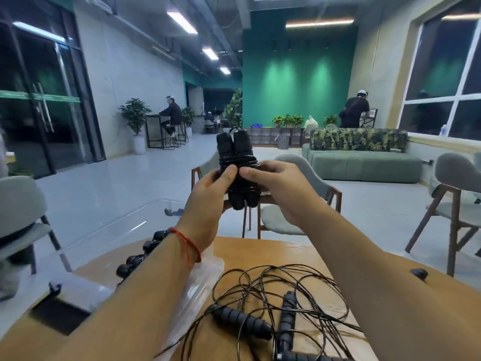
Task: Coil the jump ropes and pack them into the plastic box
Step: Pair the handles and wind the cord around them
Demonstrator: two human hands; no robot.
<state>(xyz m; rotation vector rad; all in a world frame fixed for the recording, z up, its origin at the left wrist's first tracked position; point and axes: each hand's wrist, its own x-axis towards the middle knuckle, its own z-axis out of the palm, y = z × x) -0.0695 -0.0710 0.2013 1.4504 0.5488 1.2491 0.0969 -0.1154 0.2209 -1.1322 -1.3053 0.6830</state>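
Left hand [208, 201]: fingers curled round the lower part of the black jump rope bundle [235, 152], thumb pressed flat on the front of the windings. A red string bracelet [188, 244] is on that wrist.

Right hand [276, 186]: thumb on the front and fingers behind, pinching the thin cord wraps of the same bundle. The two thumbs nearly meet.

The bundle is held upright in the air, beyond the far edge of the light wooden bench [260, 247]. A grey-green padded chair [283, 220] stands just past that edge, with open floor behind.

Bundle condition: two ribbed handles side by side, cord wound tightly round the middle.

A loose black jump rope [286, 313] lies tangled on the near bench. The clear plastic box [86, 290] sits at the left, with black handle ends [147, 246] visible at it
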